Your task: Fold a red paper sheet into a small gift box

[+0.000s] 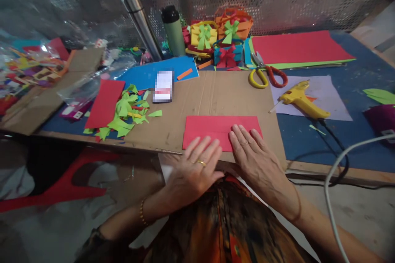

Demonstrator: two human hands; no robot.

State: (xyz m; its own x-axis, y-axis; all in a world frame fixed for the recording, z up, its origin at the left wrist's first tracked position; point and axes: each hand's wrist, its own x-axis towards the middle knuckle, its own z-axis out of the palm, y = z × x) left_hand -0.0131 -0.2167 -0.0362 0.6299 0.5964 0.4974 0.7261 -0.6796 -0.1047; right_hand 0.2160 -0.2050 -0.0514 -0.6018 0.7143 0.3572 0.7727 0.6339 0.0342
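A folded red paper sheet (216, 127) lies on a brown cardboard mat (212, 94) near the table's front edge. My left hand (193, 170) rests flat on the paper's near left part, fingers stretched out, a ring on one finger. My right hand (251, 152) lies flat beside it on the paper's near right part, fingers spread. Neither hand grips anything; both press down on the red sheet.
Yellow-and-red scissors (265, 74) and a yellow glue gun (300, 100) with its black cord lie right of the mat. Green paper scraps (126, 115) and a red sheet (105, 102) lie left. Paper gift boxes (220, 37), two bottles (174, 31) and large red paper (296, 47) stand behind.
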